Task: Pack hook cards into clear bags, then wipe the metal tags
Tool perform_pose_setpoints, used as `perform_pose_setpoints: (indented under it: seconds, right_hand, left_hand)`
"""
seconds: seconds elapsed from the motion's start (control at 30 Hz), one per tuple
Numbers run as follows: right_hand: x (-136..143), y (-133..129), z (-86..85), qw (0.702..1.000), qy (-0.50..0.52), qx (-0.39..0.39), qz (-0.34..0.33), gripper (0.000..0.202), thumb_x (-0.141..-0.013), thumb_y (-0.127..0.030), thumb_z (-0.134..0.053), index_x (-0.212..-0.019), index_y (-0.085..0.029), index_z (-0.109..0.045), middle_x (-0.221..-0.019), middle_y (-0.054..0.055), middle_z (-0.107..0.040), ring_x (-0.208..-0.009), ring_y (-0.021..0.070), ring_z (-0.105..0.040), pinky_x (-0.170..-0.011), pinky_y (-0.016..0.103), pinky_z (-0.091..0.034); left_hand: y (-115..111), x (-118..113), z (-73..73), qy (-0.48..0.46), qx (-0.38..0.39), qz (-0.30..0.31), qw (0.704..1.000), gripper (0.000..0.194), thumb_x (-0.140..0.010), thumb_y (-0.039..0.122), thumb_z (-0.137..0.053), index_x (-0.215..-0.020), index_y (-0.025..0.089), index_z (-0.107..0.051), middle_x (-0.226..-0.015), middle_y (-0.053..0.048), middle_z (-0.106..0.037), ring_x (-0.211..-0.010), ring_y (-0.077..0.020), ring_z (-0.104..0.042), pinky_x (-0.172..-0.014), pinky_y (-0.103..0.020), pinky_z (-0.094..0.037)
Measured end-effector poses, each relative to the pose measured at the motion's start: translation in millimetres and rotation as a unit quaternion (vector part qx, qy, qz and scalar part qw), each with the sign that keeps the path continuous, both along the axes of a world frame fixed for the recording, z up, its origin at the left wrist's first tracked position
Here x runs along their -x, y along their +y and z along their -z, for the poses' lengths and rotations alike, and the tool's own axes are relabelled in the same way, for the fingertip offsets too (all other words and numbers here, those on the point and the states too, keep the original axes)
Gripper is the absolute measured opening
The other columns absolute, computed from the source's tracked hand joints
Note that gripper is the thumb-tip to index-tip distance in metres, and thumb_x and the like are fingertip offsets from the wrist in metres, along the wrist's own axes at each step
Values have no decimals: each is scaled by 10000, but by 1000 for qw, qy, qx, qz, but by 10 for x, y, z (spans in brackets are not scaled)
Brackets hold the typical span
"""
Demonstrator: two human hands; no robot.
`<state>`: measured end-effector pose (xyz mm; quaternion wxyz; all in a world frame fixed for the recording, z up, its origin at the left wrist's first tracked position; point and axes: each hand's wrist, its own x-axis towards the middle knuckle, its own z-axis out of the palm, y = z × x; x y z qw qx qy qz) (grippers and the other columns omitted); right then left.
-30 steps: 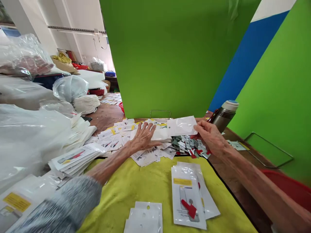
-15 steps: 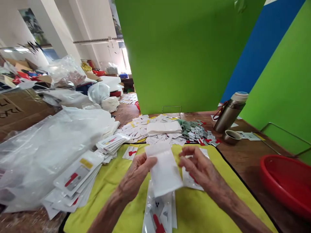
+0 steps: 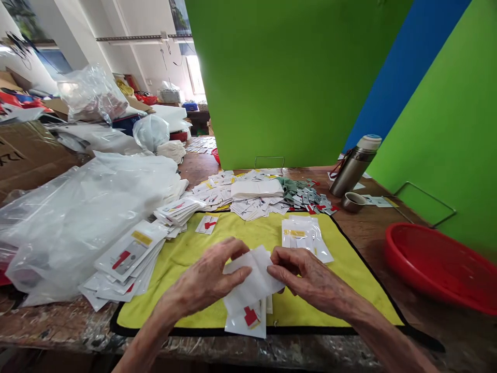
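Observation:
Between my hands is a thin white rectangular sheet (image 3: 250, 282); I cannot tell whether it is a pouch or folded cloth. My left hand (image 3: 213, 274) is closed on its left side, thumb across the front. At its upper right edge, my right hand (image 3: 303, 272) pinches it between thumb and fingers. Under the sheet, partly covered, lies a clear-fronted pouch (image 3: 246, 327) with a red piece showing. Beyond my right hand, more filled pouches (image 3: 306, 235) lie on the yellow cloth (image 3: 186, 280). A small card (image 3: 207, 224) with a red mark rests beyond my left hand.
Piled pouches (image 3: 128, 254) and a big clear plastic bag (image 3: 89, 202) sit at left. At the back are loose cards (image 3: 213, 194), a white stack (image 3: 257, 188) and green cloth (image 3: 288, 189). A flask (image 3: 353, 168), a cup (image 3: 353, 202) and a red basin (image 3: 435, 264) stand at right.
My right hand has come in from beside the white sheet and now grips its edge. The sheet is lower and tilted. The view has shifted, showing the table's front edge.

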<state>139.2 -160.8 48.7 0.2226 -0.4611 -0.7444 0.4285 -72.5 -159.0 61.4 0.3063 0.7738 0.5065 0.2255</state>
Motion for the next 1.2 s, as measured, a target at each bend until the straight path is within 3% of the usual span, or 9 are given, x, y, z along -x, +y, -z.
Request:
perform_pose_setpoints:
  seconds: [0.1,0.2,0.33,0.47,0.63,0.83,0.93,1.07,1.2]
  right_hand:
    - [61,-67,55,997,61,4,40,250,-871,-348,-492,-673,-200,-455,-621,-34,-494,-590,117,-465,-554,238,-350]
    - [159,-142,101,995,71,-21,61,262,-870,-362,-511,-667,-198,-488,-624,-22,-536,-607,127,-499,-576,245,-371]
    - [261,-221,130,994,20,-88,68,244,-875,-274,-494,-645,-201,-460,-599,-30,-538,-578,120,-488,-563,242,-335]
    - [252,-223,138,997,67,-28,26,253,-883,-297,-530,-656,-188,-517,-639,-27,-591,-608,112,-523,-604,236,-367]
    - [207,-199,185,983,162,84,-7,377,-895,-464,-503,-641,-192,-448,-599,-52,-462,-569,96,-423,-541,219,-336]
    - [258,-272,199,996,6,-82,25,246,-930,-269,-436,-696,-199,-462,-661,-35,-496,-611,116,-451,-591,247,-332]
    - [259,-284,202,994,-35,-106,11,225,-929,-233,-443,-707,-205,-466,-665,-33,-520,-613,123,-490,-594,242,-358]
    - [231,-273,261,993,-36,-114,6,170,-949,-233,-420,-814,-206,-520,-695,-23,-584,-625,130,-564,-587,233,-413]
    - [251,-279,378,968,-42,-246,33,159,-925,-131,-403,-919,-194,-549,-778,12,-650,-694,147,-629,-630,239,-472]
  left_hand:
    - [-143,-93,-11,-29,-149,-127,980,94,-795,276,-507,-770,201,-558,-763,-17,-612,-761,-179,-571,-724,-303,-451]
    - [-273,-235,91,-131,-38,-109,985,176,-821,325,-517,-703,196,-534,-636,13,-563,-599,-129,-526,-591,-245,-432]
    - [-317,-327,273,-247,90,-98,960,319,-831,464,-535,-675,185,-521,-626,12,-553,-576,-109,-516,-552,-214,-410]
    - [-325,-276,320,-268,128,-66,953,371,-865,466,-477,-643,174,-534,-591,0,-564,-572,-108,-518,-575,-213,-409]
    - [-372,-245,367,-301,154,-60,939,393,-867,488,-468,-659,165,-548,-604,-21,-607,-559,-114,-522,-559,-221,-412]
    - [-382,-289,526,-305,129,-84,940,375,-865,483,-497,-649,178,-508,-602,-2,-600,-576,-111,-554,-574,-209,-423]
    - [-394,-282,582,-293,132,-71,944,373,-893,480,-451,-656,193,-476,-597,12,-590,-554,-103,-539,-519,-195,-396]
    - [-428,-299,614,-175,33,-81,981,352,-935,368,-378,-647,195,-486,-585,9,-592,-542,-100,-533,-539,-197,-393]
    - [-426,-387,650,-54,-170,-104,978,270,-899,187,-394,-639,196,-463,-544,24,-548,-486,-89,-516,-520,-196,-364]
